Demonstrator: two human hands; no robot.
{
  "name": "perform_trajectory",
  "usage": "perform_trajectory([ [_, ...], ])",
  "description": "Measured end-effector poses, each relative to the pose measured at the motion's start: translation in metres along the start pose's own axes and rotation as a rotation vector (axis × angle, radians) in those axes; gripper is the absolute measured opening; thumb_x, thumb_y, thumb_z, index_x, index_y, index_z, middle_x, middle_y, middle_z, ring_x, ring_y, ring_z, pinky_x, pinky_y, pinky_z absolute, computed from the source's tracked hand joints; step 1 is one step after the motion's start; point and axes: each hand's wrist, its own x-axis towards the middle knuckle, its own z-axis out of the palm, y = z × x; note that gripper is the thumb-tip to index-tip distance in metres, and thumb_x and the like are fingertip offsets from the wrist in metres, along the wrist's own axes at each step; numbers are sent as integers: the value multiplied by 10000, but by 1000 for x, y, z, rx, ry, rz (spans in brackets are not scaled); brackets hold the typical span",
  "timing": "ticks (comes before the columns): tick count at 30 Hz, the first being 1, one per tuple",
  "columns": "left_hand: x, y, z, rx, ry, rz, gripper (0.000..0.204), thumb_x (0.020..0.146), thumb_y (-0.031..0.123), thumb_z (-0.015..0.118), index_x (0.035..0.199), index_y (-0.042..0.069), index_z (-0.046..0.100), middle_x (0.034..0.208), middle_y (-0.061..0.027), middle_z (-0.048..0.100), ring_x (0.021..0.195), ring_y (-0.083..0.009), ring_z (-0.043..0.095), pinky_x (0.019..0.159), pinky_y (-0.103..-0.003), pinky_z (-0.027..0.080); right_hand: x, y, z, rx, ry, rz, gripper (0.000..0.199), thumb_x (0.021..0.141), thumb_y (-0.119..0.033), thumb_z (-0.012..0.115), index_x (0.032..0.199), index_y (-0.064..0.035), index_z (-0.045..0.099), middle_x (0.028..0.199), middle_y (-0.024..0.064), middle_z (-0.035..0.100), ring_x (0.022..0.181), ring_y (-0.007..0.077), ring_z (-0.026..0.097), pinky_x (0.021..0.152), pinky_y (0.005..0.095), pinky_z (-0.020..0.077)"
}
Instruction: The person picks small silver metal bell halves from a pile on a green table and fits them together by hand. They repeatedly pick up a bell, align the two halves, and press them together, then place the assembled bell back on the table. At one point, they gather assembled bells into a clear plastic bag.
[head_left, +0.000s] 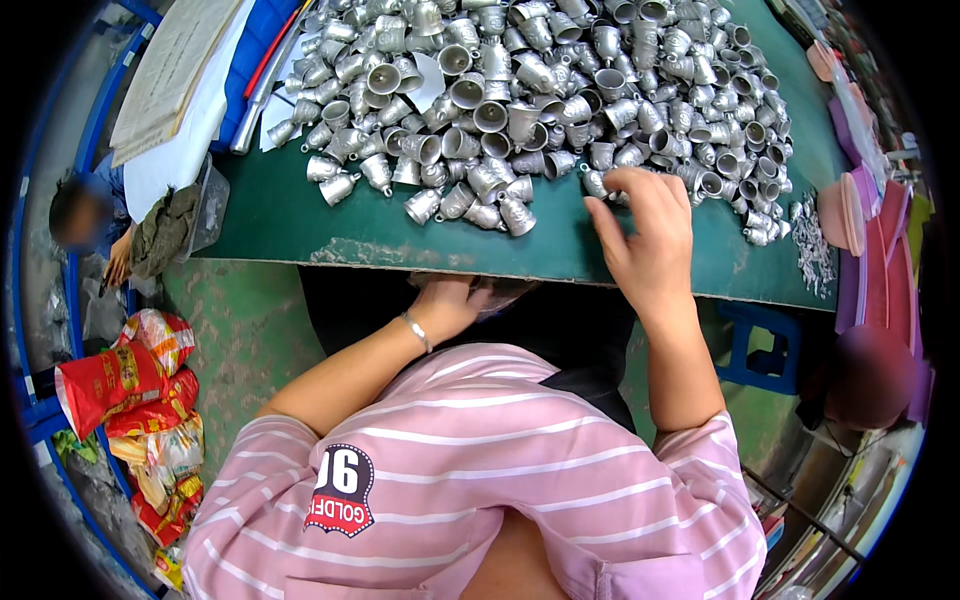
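Observation:
A large heap of small silver metal bells (520,120), many with a loop on top, covers much of the green tabletop (290,225). My right hand (652,235) is over the near edge of the heap, its fingers curved and its thumb apart from them. Just beyond its fingertips lies one bell (594,182); I cannot tell if they touch it. Below the table's front edge, my left hand (447,308) is at my lap beside a piece of clear plastic (508,295). The edge hides part of its fingers, so its grip is unclear.
Small silver pieces (812,245) lie at the table's right end. A clear plastic box (210,210) with a dark cloth (165,230) stands at the left. A blue stool (760,350) is at right, red and yellow bags (150,390) at left. Other people sit on both sides.

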Motion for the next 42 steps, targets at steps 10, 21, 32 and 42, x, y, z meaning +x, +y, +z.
perform_trajectory([
  [10,18,-29,1,394,-197,42,547,776,175,637,1287,54,481,1314,-225,455,1225,-396,420,1039,-459,327,5,-16,-4,106,-137,39,377,692,0,661,1061,-32,598,849,80,555,854,235,539,758,343,399],
  [21,-10,83,-81,-850,-537,-40,404,824,14,683,1198,-28,537,961,-136,663,820,-182,668,726,-276,540,-28,-32,10,1494,-132,479,409,769,80,680,1131,-6,510,1059,122,615,970,172,598,843,296,486],
  [32,-9,93,-73,-901,216,285,391,774,-40,715,1132,-22,559,1021,-64,569,820,-107,606,698,-229,521,-32,-28,6,1405,-339,545,283,845,-28,658,1113,16,577,1045,67,603,917,135,597,714,249,483],
  [42,-14,96,-73,-745,320,447,373,738,-82,728,1070,-21,569,1062,-103,531,849,-136,598,730,-257,516,-36,-36,18,1702,-265,481,215,784,96,657,946,-12,565,1018,114,565,965,178,578,822,292,510],
])
